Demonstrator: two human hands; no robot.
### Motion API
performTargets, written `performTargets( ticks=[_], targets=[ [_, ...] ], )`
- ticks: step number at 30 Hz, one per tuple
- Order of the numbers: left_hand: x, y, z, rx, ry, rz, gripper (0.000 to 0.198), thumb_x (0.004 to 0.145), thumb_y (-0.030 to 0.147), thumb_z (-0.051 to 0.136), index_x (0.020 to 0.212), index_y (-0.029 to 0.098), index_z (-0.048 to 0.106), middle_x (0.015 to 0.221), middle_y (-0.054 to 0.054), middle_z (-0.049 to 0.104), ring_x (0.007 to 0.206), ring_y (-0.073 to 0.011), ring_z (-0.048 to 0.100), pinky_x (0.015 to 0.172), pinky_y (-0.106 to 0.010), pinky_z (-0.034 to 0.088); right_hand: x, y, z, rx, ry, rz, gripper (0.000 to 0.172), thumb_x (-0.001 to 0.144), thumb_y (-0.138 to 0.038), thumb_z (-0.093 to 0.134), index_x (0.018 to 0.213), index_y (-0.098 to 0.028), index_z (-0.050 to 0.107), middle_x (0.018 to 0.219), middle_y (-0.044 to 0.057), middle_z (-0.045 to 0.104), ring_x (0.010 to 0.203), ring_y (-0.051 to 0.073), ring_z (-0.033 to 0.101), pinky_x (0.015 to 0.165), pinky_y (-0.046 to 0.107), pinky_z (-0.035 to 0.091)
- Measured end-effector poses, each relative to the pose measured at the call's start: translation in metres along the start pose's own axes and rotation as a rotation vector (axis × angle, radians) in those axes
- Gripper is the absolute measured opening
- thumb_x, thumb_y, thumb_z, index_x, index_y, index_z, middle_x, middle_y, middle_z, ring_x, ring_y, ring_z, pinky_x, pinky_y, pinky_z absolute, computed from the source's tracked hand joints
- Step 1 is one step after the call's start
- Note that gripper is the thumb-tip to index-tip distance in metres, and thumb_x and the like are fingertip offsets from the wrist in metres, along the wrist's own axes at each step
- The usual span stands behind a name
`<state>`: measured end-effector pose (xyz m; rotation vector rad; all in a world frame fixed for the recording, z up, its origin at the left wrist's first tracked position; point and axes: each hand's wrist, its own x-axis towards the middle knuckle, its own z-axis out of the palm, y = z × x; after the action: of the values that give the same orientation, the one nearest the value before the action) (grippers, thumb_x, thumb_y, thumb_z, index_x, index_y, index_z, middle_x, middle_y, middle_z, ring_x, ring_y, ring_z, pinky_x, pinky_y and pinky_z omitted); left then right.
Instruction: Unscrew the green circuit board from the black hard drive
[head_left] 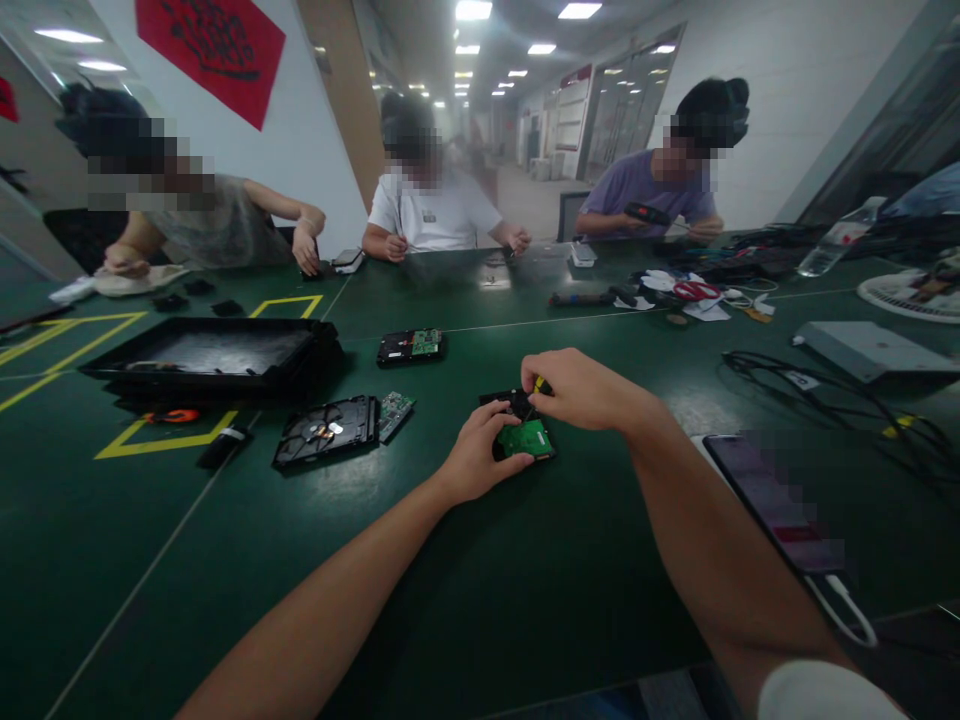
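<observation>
A hard drive (541,452) lies on the green table in front of me, its green circuit board facing up. My left hand (474,452) grips it from the left, thumb along the near edge and fingers over its top. My right hand (581,388) is closed around a yellow-and-black screwdriver (541,385), pointed down at the far part of the drive. Most of the handle is hidden by my fingers, and I cannot tell whether the tip sits in a screw.
Left of my hands lie an opened drive casing (330,435), a loose circuit board (394,413), another hard drive (411,347) and a black tray (202,355). To the right are a phone (772,500), black cables (832,385) and a grey box (874,350). Several people work across the table.
</observation>
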<state>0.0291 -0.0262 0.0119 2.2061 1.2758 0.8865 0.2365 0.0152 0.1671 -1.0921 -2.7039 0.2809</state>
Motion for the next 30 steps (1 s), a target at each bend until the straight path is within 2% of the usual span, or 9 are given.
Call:
performTargets(
  ticks=[8,14,23,30],
  targets=[
    [0.0002,-0.0053,0.0037,-0.002,0.015,0.023,0.055,0.085,0.046,0.083,0.133,0.026,0.064,0.156,-0.013,0.051,0.150,-0.0340,0.045,0.125,-0.056,0.038,0.0015,0.0053,0.0023,-0.033,0.006,0.037,0.005,0.090,-0.019,0.064,0.095,-0.018,0.067,0.095,0.008,0.075,0.088,0.022,0.066,0.074,0.030,0.040],
    [-0.0002,-0.0054,0.0030,-0.002,0.014,0.021,0.055,0.085,0.047,0.083,0.133,0.027,0.064,0.157,-0.012,0.051,0.150,-0.0343,0.044,0.125,-0.056,0.038,0.0011,0.0045,0.0002,-0.012,-0.021,-0.003,0.018,0.082,-0.011,0.064,0.099,-0.016,0.066,0.103,0.010,0.073,0.091,0.022,0.065,0.076,0.029,0.042],
    [-0.0001,-0.0056,0.0024,-0.008,0.011,0.023,0.053,0.085,0.045,0.083,0.131,0.027,0.065,0.156,-0.012,0.050,0.150,-0.0341,0.044,0.125,-0.057,0.038,-0.0006,0.0061,0.0015,-0.045,0.007,0.044,0.007,0.090,-0.020,0.064,0.097,-0.018,0.065,0.099,0.009,0.074,0.091,0.022,0.065,0.078,0.031,0.041],
    [-0.0003,-0.0061,0.0040,-0.010,0.012,0.025,0.054,0.085,0.045,0.083,0.133,0.027,0.065,0.156,-0.013,0.051,0.149,-0.0345,0.046,0.124,-0.057,0.039,0.0000,0.0048,0.0023,-0.015,-0.010,-0.002,0.014,0.086,-0.014,0.062,0.100,-0.017,0.064,0.103,0.010,0.073,0.090,0.022,0.064,0.076,0.031,0.042]
  ],
)
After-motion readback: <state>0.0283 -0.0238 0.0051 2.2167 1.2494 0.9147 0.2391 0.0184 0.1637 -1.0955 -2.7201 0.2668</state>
